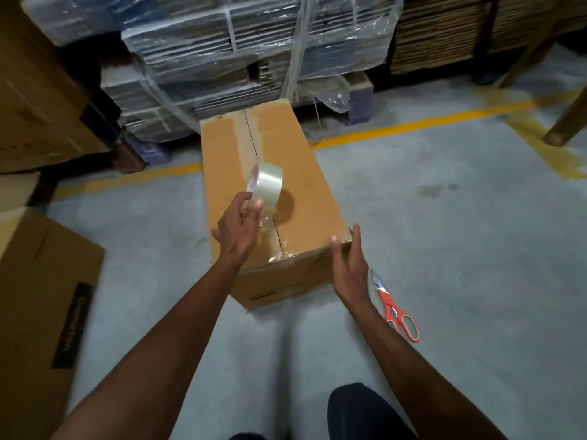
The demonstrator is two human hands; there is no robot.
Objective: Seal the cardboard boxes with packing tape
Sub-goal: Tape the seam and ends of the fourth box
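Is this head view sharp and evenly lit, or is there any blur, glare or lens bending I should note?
Head view: dim warehouse light; tape roll casts a dark shadow on the box; glare on the plastic-wrapped stacks; carton at left is smeared by blur; wide-angle bending curves the yellow floor line.

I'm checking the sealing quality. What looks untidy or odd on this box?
The clear tape at the near end of the box looks wrinkled and bunched over the seam edge, not flat. Orange scissors lie loose on the floor beside the right hand.
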